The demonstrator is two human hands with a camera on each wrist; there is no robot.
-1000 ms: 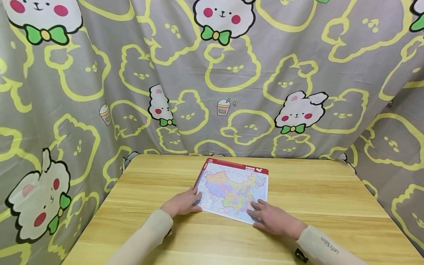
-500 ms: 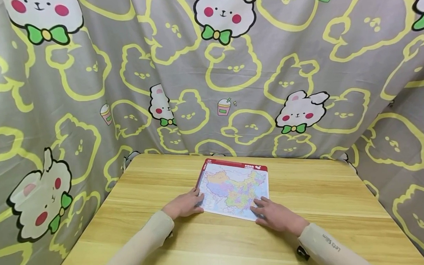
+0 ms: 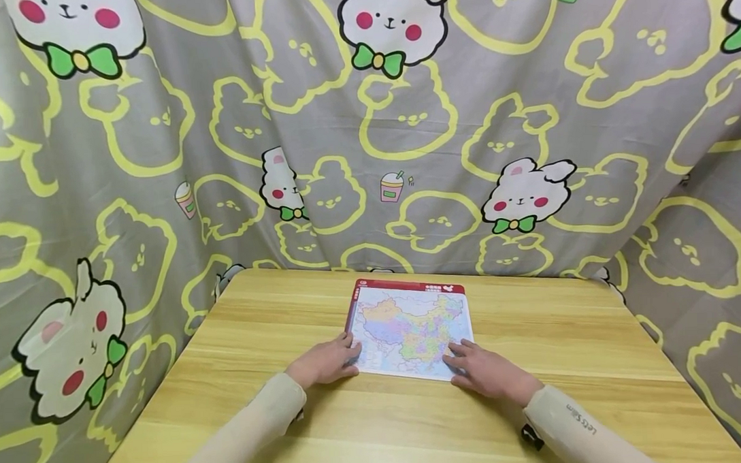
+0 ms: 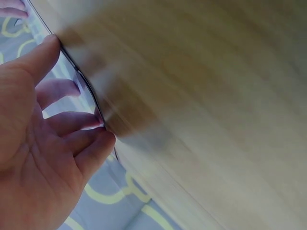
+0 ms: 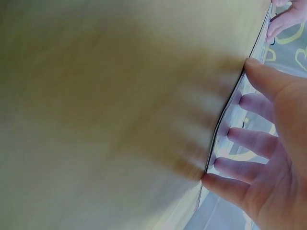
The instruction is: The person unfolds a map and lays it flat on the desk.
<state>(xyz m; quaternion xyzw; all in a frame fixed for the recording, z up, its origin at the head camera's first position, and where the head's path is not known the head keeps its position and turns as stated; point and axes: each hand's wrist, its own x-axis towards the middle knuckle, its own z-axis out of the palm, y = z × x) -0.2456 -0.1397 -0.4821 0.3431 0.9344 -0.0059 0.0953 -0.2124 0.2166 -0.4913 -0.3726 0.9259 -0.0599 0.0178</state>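
A flat map sheet or board (image 3: 404, 326) with a red top border lies on the wooden table. It shows a coloured map of China and sits almost square to the table. My left hand (image 3: 326, 361) touches its lower left side, and my right hand (image 3: 492, 372) rests on its lower right corner. In the left wrist view, fingertips of the left hand (image 4: 38, 143) lie on the map's surface, with the thumb at its near edge. The right wrist view has the right hand (image 5: 280, 158) with spread, fairly straight fingers on the surface and thumb at the edge.
The wooden table (image 3: 377, 429) extends around the map on all sides. A grey curtain (image 3: 318, 124) with yellow outlines and white rabbit figures hangs behind the table and along both sides.
The map has turned slightly counterclockwise, its near right corner moving away from me and its top edge becoming more level. Both hands have shifted slightly with it, staying on its sides.
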